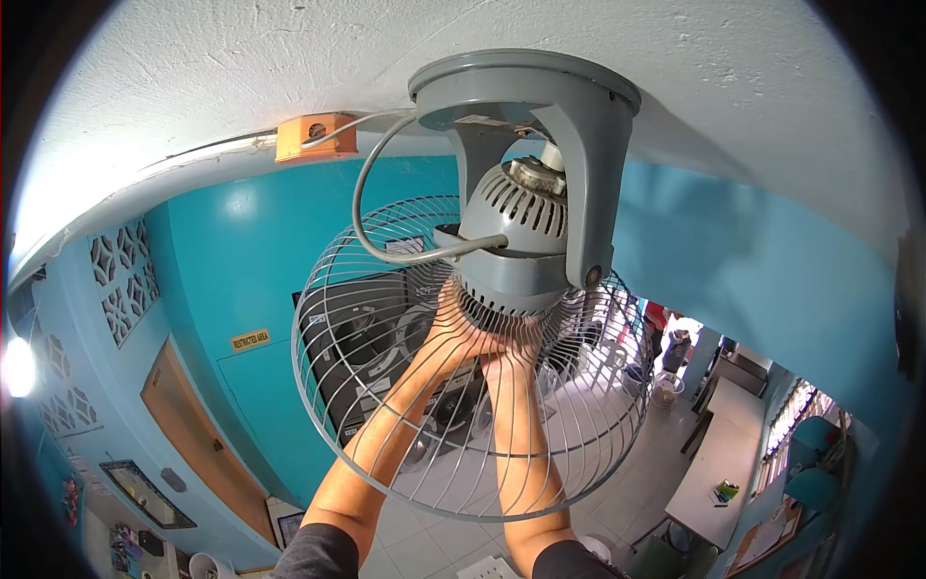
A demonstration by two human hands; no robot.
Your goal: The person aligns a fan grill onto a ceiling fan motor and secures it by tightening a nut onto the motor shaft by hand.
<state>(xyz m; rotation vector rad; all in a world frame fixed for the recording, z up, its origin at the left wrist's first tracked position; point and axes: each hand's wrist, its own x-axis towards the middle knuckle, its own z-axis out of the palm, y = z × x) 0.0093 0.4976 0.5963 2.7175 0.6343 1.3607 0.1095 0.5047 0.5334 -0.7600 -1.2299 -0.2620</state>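
Note:
A grey ceiling fan (526, 92) hangs from the white ceiling by its round base and forked bracket. Its slotted motor housing (511, 270) tilts downward, with a round wire guard (323, 386) spreading below it. No blades show on it. My left hand (461, 328) and my right hand (519, 340) are raised close together under the motor, at the guard's centre. I see both forearms through the guard wires. The motor and the dense wires hide most of my fingers, so what they touch or grip there is not visible.
A grey cable (365, 207) loops from the motor to an orange junction box (316, 137) on the ceiling edge. Below right stands a long table (714, 463) with a small green item. A brown door (207, 434) is at left. A person (678, 347) is in the background.

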